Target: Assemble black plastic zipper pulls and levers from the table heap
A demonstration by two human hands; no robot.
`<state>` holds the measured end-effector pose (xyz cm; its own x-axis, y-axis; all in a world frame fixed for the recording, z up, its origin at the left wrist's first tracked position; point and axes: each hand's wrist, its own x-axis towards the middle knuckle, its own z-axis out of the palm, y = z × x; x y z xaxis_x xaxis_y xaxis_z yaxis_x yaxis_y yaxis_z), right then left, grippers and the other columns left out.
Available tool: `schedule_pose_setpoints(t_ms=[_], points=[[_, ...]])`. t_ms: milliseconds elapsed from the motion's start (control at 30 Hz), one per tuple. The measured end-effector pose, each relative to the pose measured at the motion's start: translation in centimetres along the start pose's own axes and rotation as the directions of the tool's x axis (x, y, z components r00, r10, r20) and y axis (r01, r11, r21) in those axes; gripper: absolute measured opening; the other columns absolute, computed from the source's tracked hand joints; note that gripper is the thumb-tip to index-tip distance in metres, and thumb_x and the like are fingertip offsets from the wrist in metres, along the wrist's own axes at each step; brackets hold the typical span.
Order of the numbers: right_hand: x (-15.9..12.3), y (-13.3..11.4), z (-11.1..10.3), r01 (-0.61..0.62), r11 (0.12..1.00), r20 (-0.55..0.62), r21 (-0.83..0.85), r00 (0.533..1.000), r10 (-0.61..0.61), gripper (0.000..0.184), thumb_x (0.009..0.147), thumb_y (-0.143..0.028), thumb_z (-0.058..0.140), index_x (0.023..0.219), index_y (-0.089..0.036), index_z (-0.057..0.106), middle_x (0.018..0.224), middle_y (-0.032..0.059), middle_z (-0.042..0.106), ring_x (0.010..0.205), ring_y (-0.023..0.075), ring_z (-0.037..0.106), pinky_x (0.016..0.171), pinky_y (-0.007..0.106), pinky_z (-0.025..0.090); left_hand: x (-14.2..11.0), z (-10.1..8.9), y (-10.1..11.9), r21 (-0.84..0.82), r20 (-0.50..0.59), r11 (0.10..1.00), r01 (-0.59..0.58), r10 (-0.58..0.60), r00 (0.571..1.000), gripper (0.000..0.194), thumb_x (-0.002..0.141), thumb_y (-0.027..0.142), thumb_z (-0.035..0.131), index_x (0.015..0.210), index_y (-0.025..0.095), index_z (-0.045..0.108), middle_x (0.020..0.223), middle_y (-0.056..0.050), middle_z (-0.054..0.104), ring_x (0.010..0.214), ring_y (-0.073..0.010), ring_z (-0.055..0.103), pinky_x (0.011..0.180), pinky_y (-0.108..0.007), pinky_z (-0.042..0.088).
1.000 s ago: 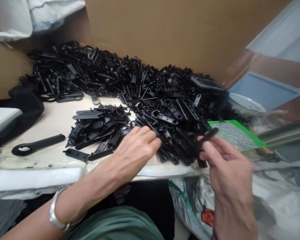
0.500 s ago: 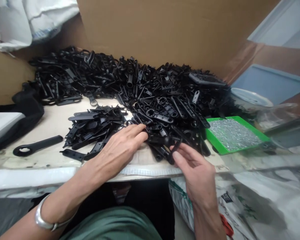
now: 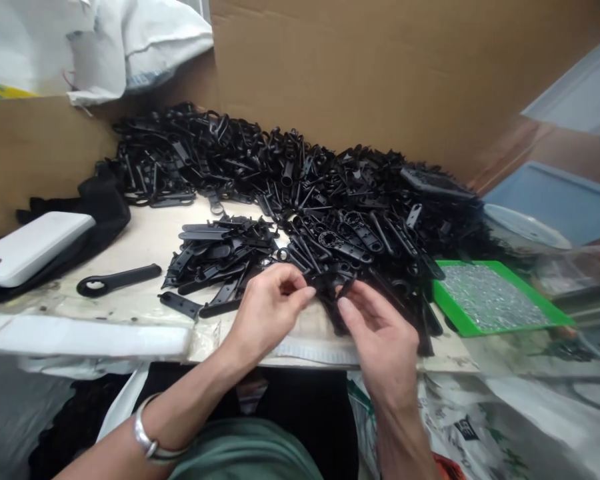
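Observation:
My right hand (image 3: 383, 333) pinches a small dark plastic part (image 3: 346, 288) between thumb and fingers, just over the near edge of the black pile. My left hand (image 3: 273, 307) is close beside it, thumb and index fingertip drawn together. What sits in that pinch, if anything, is too small and dark to make out. Around both hands lie black plastic parts, several of them long handles with a ring at one end (image 3: 347, 247). A smaller heap of flat black pieces (image 3: 215, 250) is left of my left hand.
A large mound of black parts (image 3: 220, 153) rests against a cardboard wall (image 3: 380, 73). At right stands a green tray (image 3: 463, 327) of small shiny metal pieces. One ring-ended handle (image 3: 125, 278) lies apart at left, near a white box-shaped object (image 3: 37, 243).
My left hand has turned from lying palm down over the parts to a pinch near my right fingers. My right hand keeps its grip. The whole view has shifted, scene moving rightward.

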<state>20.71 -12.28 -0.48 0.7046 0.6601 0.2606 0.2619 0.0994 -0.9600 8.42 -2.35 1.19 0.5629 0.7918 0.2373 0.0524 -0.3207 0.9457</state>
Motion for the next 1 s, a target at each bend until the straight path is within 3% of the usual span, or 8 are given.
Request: schedule_pose_setpoints(t_ms=[133,200,267,367,500,600,800,1000], points=[[-0.1,0.2,0.2,-0.023,0.999,-0.054,-0.024,0.998,0.022,0.031,0.08,-0.026,0.072,0.11,-0.016,0.069,0.104,0.0082,0.072,0.094,0.0226,0.069,0.084,0.033,0.059,-0.1,0.0,-0.5,0.455,0.041,0.749,-0.482,0.523,0.852,0.017,0.087,0.004,0.045,0.089,0.016,0.058,0.103,-0.008,0.06,0.093,-0.0158,0.059,0.081,-0.026,0.05],[-0.1,0.4,0.3,-0.044,0.998,-0.069,-0.047,0.997,0.041,0.032,0.08,-0.027,0.072,0.109,-0.015,0.069,0.104,0.0088,0.072,0.094,0.0233,0.069,0.085,0.034,0.059,-0.1,-0.3,-0.7,0.503,0.048,0.689,-0.522,0.581,0.812,0.029,0.088,0.0,0.039,0.105,0.015,0.057,0.105,-0.009,0.059,0.096,-0.0164,0.057,0.085,-0.029,0.05],[-0.1,0.5,0.4,-0.053,0.996,-0.071,-0.076,0.996,0.047,0.031,0.08,-0.028,0.072,0.109,-0.015,0.069,0.103,0.0089,0.072,0.094,0.0235,0.069,0.084,0.035,0.059,0.0,-0.6,-0.7,0.416,-0.074,0.828,-0.376,0.443,0.893,0.038,0.086,0.001,0.043,0.119,0.015,0.054,0.104,-0.008,0.057,0.097,-0.017,0.056,0.086,-0.031,0.051],[0.0,0.1,0.9,-0.023,0.994,-0.08,-0.11,0.997,0.014,0.031,0.081,-0.029,0.071,0.11,-0.017,0.07,0.103,0.0077,0.072,0.093,0.0226,0.069,0.084,0.033,0.059,0.3,-0.9,-0.3,-0.089,-0.189,0.996,-0.012,-0.005,0.982,0.041,0.082,0.009,0.055,0.122,0.016,0.056,0.11,-0.008,0.053,0.098,-0.0176,0.058,0.084,-0.032,0.055],[0.3,-1.2,1.7,-0.018,0.996,-0.027,-0.086,1.0,0.016,0.031,0.082,-0.03,0.071,0.111,-0.019,0.07,0.104,0.0068,0.072,0.093,0.0222,0.069,0.082,0.031,0.059,0.2,-0.9,1.2,-0.625,0.048,0.717,0.307,-0.358,0.933,0.034,0.079,0.014,0.064,0.113,0.009,0.062,0.114,-0.011,0.059,0.095,-0.0172,0.064,0.089,-0.033,0.054],[0.9,-2.1,2.3,-0.006,0.996,0.03,-0.09,0.999,0.009,0.032,0.083,-0.03,0.069,0.114,-0.019,0.069,0.106,0.0067,0.071,0.091,0.0221,0.069,0.081,0.032,0.059,0.2,-1.3,2.1,-0.68,0.222,0.612,0.403,-0.352,0.909,0.042,0.077,0.011,0.068,0.119,0.011,0.06,0.109,-0.011,0.065,0.087,-0.0158,0.066,0.089,-0.032,0.053],[2.3,-2.8,3.1,0.265,0.928,0.132,-0.26,0.962,-0.238,0.027,0.089,-0.024,0.062,0.114,-0.022,0.069,0.116,0.0058,0.067,0.106,0.0231,0.063,0.097,0.038,0.049,1.1,-3.6,2.0,-0.676,0.403,0.635,0.375,-0.107,0.909,0.039,0.079,0.014,0.071,0.117,0.019,0.065,0.112,-0.007,0.066,0.101,-0.0153,0.06,0.093,-0.025,0.045],[2.5,-3.4,3.8,0.256,0.935,0.134,-0.244,0.964,-0.229,0.025,0.087,-0.026,0.065,0.111,-0.023,0.071,0.111,0.0047,0.069,0.099,0.0225,0.066,0.092,0.037,0.053,1.5,-4.5,2.0,-0.64,0.377,0.639,0.427,-0.223,0.899,0.022,0.086,0.02,0.061,0.102,0.01,0.072,0.079,-0.008,0.068,0.062,-0.008,0.054,0.06,-0.019,0.04]])
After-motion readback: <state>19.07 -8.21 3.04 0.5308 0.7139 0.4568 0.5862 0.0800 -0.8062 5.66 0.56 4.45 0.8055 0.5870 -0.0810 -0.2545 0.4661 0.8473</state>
